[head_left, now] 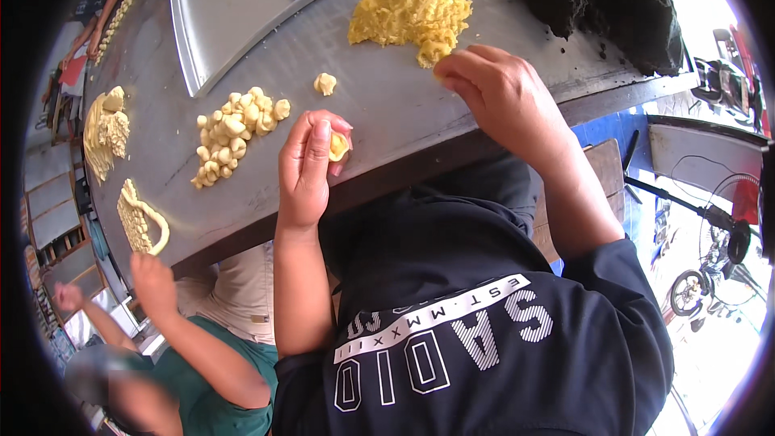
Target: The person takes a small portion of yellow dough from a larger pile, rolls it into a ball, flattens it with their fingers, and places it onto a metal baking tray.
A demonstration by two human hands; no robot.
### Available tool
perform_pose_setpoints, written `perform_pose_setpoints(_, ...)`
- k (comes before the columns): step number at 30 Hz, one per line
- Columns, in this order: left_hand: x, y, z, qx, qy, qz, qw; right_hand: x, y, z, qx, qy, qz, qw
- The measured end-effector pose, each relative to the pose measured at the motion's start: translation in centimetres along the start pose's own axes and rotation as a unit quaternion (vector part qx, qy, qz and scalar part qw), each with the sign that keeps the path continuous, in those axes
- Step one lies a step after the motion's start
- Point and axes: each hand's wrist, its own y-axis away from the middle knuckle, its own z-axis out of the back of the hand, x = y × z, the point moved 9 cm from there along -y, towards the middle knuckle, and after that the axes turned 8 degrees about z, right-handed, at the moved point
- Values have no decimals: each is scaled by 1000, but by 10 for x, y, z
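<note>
My left hand [311, 165] is closed around a small piece of pale dough [338, 145] with yellow paste in it, low over the metal table's near edge. My right hand [504, 105] is at the lower edge of a crumbly yellow paste mound [404, 12], fingertips pinched on what looks like a small bit of it, mostly hidden by the fingers. A single dough ball [324, 84] sits between my hands. To the left lies a pile of small cream dough balls [230, 131].
Metal trays [218, 8] lie at the back, a black mass [622, 8] at right. At left are more dough [105, 125], a cut slab with a dough rope [157, 230], a co-worker in green [218, 371] with raised hands, and another person's arm [113, 8]. A motorbike [688, 291] stands outside right.
</note>
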Motion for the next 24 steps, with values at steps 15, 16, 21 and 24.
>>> perform_pose_setpoints(15,-31,4,-42,-21,-369,-163,915,75,-9,-38,101,-236,11,966)
perform_pose_setpoints(16,-33,5,-48,-1,-380,-180,907,73,-12,-35,87,-241,0,967)
perform_pose_setpoints(21,-17,7,-48,-7,-418,-132,899,79,-16,-33,-4,-210,54,976)
perform_pose_setpoints(24,-12,3,-36,-26,-368,-114,922,82,-24,-13,-14,-146,117,982)
